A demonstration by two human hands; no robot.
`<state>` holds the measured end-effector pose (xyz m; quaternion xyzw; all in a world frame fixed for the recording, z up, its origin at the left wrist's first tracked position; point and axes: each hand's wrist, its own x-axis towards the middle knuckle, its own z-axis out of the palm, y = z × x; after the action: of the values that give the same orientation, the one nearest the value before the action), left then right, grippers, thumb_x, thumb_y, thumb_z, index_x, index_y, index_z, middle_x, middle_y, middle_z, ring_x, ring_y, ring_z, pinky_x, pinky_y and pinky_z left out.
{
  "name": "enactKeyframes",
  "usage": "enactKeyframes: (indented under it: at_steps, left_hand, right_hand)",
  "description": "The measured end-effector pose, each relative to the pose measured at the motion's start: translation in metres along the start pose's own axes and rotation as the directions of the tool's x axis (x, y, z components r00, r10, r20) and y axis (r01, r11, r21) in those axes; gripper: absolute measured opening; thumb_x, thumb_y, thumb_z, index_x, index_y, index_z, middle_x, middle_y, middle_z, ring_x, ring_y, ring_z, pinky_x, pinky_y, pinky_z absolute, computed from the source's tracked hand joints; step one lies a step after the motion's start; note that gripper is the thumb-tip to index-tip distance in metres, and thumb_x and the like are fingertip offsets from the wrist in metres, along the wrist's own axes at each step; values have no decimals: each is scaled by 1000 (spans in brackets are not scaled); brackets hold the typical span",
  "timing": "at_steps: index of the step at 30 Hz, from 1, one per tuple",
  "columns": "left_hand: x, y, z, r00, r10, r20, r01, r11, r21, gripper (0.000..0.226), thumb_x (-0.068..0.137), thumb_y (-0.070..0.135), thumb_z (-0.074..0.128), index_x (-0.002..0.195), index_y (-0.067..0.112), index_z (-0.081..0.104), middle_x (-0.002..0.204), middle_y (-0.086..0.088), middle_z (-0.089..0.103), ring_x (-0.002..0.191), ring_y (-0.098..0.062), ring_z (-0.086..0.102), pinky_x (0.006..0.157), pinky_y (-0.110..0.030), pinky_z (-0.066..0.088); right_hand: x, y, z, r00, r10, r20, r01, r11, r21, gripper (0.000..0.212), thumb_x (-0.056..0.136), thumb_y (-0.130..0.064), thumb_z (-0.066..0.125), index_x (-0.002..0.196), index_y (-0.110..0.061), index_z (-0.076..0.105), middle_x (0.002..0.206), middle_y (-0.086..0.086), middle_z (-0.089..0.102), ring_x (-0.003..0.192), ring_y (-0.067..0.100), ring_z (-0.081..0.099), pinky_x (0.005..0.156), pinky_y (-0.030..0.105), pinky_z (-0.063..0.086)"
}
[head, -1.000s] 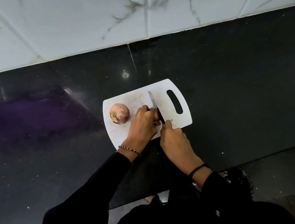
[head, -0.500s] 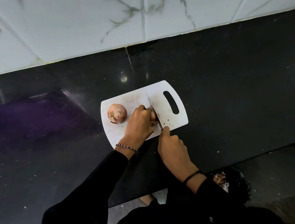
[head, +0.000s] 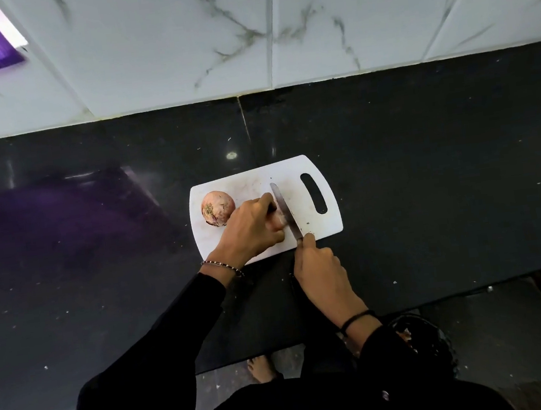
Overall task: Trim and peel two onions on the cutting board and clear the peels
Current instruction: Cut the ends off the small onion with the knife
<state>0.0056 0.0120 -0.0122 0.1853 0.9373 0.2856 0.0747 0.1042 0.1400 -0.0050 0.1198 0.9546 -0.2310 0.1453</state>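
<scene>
Onion [head: 218, 208], second onion [head: 279, 220], one knife [head: 285, 211], one board [head: 247, 187]

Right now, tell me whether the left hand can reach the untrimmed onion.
Probably yes: the untrimmed onion sits beside the left hand, nothing between them; it must first release the held onion at the knife.

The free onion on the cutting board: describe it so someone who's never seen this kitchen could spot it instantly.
On the black countertop lies a white cutting board with a handle slot. At its left end sits a round pinkish-brown onion, skin on. The other onion is mostly hidden under the left hand beside the knife; this one lies unheld.
</scene>
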Motion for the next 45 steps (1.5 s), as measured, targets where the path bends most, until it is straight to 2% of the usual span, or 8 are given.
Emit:
enactKeyframes:
  at_steps: [6,10,14,22,28,33,38,45]
  left_hand:
    - [-4,-9,-3,1000,-8,-9,7,993,-115,43,66,17,81,101,9,56,88,-3,67,77,-23,63,69,-40,55]
    - [-7,-18,-3,1000,4,19,0,979,-203,54,71,13,82,120,13,60,107,-4,63,95,-18,64,84,-35,58]
    - [-8,-24,-3,1000,3,21,2,976,-219,47,77,20,84,120,16,65,111,-3,59,100,-15,61,90,-34,56]
    - [-6,-22,3,998,-22,-51,10,973,-231,45,77,29,84,118,16,68,106,-2,65,91,-13,63,81,-28,56]
    - [-8,-20,12,997,-49,-56,26,935,-353,45,80,11,81,121,7,62,115,-2,65,103,-7,61,80,-3,47]
    - [-9,-22,17,998,-33,-61,9,937,-348,44,82,5,77,121,11,58,119,-1,64,110,-11,61,88,-6,46]
    - [-8,-24,17,999,8,-53,-25,947,-321,43,83,7,76,121,13,57,118,-1,64,107,-11,61,91,-7,46]
    - [-4,-25,18,994,9,-109,-38,962,-271,48,74,29,85,115,10,68,107,-3,66,96,-17,65,89,-34,56]
  right_hand:
    - [4,6,-1,1000,31,-3,-31,996,87,29,110,-32,27,114,-10,45,79,-4,41,61,4,37,51,23,27]
    - [8,13,-1,999,52,-2,-51,989,142,25,109,-35,27,103,-17,42,82,0,50,68,12,51,62,32,43]
    - [11,22,-5,997,70,-35,-62,981,182,29,109,-36,28,102,-14,46,82,4,55,69,17,59,62,36,51]
    - [7,27,-7,995,63,-74,-47,979,198,31,109,-37,29,103,-14,49,80,2,57,66,16,60,57,34,51]
    - [4,25,-2,996,61,-63,-37,945,325,32,108,-41,30,99,-17,50,81,6,62,66,17,63,59,37,55]
    - [0,20,-3,998,34,-46,-13,914,405,32,108,-40,33,96,-16,51,76,4,58,59,12,54,52,24,40]
    - [-1,14,-1,1000,9,-29,3,916,401,33,108,-42,32,100,-17,52,80,5,60,65,15,57,58,31,46]
    - [-2,9,-1,1000,-22,-11,25,936,352,31,108,-39,31,100,-17,50,78,5,60,69,18,60,63,37,50]
